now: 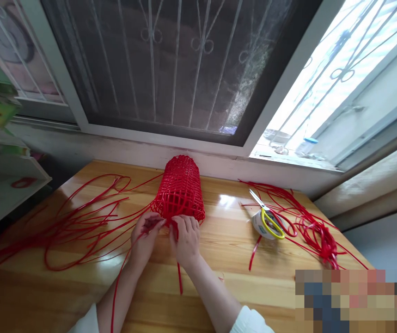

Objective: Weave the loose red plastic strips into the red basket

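A red woven basket [181, 178] lies on its side on the wooden table, its near end toward me. At that near end both of my hands work close together. My left hand [147, 231] has its fingers pinched on a thin red strip [117, 284], which trails down along the forearm. My right hand [187, 236] is closed at the basket's edge with a red strip [180, 277] hanging below it. The exact spot where the fingertips meet the weave is partly hidden.
Long loose red strips [76, 226] spread over the table's left side. At the right, scissors [271, 222] with yellow and red handles rest on a small white container [259, 225], beside a tangled bundle of red strips [325, 243]. A barred window [170, 69] stands behind the table.
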A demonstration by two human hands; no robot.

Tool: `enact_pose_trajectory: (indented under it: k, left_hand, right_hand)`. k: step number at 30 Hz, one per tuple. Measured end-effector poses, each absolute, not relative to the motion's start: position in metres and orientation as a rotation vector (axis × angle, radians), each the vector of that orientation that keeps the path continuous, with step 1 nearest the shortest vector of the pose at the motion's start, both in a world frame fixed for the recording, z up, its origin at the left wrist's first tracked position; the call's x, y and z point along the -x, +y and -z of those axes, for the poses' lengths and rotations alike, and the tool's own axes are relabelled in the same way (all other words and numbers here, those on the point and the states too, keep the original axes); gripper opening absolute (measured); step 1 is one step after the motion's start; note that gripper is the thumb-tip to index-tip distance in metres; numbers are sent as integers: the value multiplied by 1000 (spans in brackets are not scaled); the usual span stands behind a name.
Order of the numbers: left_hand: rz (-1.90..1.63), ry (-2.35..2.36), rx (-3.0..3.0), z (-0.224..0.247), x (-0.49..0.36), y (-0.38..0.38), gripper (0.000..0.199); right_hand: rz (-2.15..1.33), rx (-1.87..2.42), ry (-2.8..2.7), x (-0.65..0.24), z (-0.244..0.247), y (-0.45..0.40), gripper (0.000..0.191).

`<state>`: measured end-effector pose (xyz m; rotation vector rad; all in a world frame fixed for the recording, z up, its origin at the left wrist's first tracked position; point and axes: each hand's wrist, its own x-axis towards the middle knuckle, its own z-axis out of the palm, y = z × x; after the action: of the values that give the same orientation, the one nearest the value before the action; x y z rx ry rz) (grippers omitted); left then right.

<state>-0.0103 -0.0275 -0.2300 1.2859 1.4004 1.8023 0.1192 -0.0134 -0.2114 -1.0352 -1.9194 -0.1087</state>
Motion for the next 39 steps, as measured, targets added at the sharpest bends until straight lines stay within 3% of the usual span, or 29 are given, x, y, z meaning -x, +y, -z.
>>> enact_pose_trajectory:
  k: [4, 11, 17, 27, 34, 39]
  left_hand:
    - [-1750, 1447, -1479, 231, 14, -27, 26]
    - [-1582, 1499, -1676, 234, 13, -17, 41]
    - [-1477, 1509, -1762, 224, 7, -6, 25]
    - [-1339, 1415, -1771, 194, 4, 0, 17]
    - [-1215, 1353, -2043, 162, 5, -19, 52]
    - [-1123, 1311, -2283, 155, 0, -20, 68]
  right_hand:
    - [90, 1106, -1907, -117, 216, -14, 19]
    - [108, 1135, -1858, -125, 220, -3, 10]
    - [71, 1098, -1795, -131, 220, 2, 10]
    - [-8, 1036, -1713, -152, 195, 0, 15]
    - [-265, 1047, -1641, -171, 148, -13, 14]
    - [-361, 1072, -1576, -174, 141, -14, 18]
